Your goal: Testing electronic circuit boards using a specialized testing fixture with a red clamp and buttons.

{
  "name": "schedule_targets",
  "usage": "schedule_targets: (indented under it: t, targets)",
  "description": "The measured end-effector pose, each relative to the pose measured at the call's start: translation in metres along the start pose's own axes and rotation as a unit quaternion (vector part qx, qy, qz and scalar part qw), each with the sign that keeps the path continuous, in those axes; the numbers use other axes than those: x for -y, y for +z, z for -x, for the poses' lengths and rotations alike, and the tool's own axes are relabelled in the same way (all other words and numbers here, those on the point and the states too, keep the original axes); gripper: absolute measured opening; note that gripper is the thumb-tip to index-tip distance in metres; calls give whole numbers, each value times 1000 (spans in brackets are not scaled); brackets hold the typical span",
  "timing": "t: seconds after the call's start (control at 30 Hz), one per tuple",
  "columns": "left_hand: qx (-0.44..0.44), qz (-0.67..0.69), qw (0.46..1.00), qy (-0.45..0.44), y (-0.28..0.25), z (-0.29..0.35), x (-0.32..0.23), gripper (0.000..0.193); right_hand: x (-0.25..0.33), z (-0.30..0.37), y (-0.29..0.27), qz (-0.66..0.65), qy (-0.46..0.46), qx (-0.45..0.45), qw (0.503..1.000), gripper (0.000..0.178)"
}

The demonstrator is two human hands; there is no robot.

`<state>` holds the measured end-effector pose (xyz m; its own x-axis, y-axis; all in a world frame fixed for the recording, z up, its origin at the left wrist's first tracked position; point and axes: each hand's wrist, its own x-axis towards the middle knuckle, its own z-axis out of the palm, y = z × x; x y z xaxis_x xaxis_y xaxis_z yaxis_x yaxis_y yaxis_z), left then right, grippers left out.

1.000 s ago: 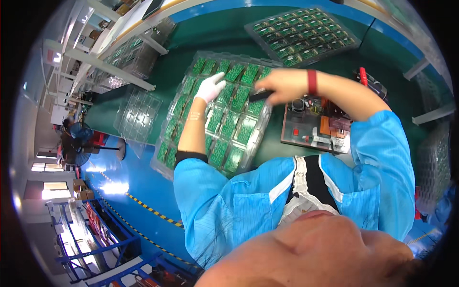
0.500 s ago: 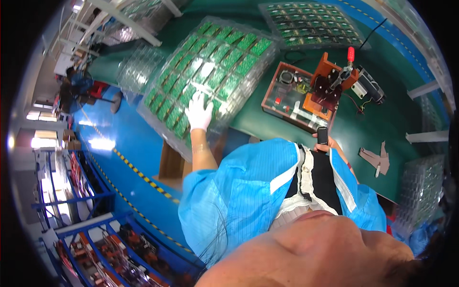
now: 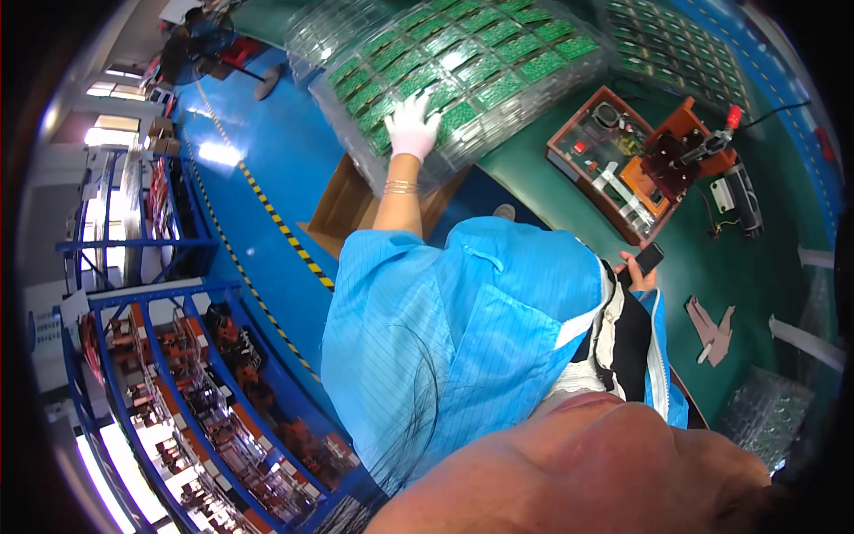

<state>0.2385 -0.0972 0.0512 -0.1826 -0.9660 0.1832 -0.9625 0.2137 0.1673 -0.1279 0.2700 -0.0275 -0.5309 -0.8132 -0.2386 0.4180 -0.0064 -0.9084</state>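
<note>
My left hand [image 3: 413,127], in a white glove, reaches out over the near-left part of a clear plastic tray [image 3: 509,114] filled with rows of green circuit boards [image 3: 442,52]. Its fingers are apart and stretched out at the boards; the frame does not show anything gripped in them. Close to my body, my right hand [image 3: 635,268] is closed around a small black handheld device [image 3: 651,258] with a dark screen. Just beyond that hand sits a brown-framed test fixture [image 3: 594,189] with a clear top and a red-tipped lever [image 3: 734,117].
A second tray of boards [image 3: 676,55] lies at the far right. Beside the fixture are a black cylindrical part [image 3: 749,203] and a pinkish glove [image 3: 710,331] on the green table. An open cardboard box [image 3: 342,206] stands below the board tray; blue shelving [image 3: 233,287] is at left.
My view has swung to the left, so the table's things sit farther right. The left hand stays over the boards, and the right hand still holds the black device, now tilted.
</note>
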Motion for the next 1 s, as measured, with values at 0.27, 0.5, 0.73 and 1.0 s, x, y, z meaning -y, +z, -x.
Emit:
schedule_targets:
  t: [0.27, 0.5, 0.73, 1.0]
  targets:
    - [220, 58, 963, -147, -50, 25, 43, 39, -12, -8, -28, -97, 109, -158, 977, 48]
    - [175, -55, 979, -93, -59, 40, 22, 30, -12, -28, -12, -46, 115, -110, 986, 46]
    - [192, 178, 961, -94, -84, 25, 22, 30, -13, -27, -20, -70, 102, -135, 983, 47]
    - [161, 568, 798, 122, 0, -15, -128, 43, 12, -25, 4, -96, 84, -152, 980, 44]
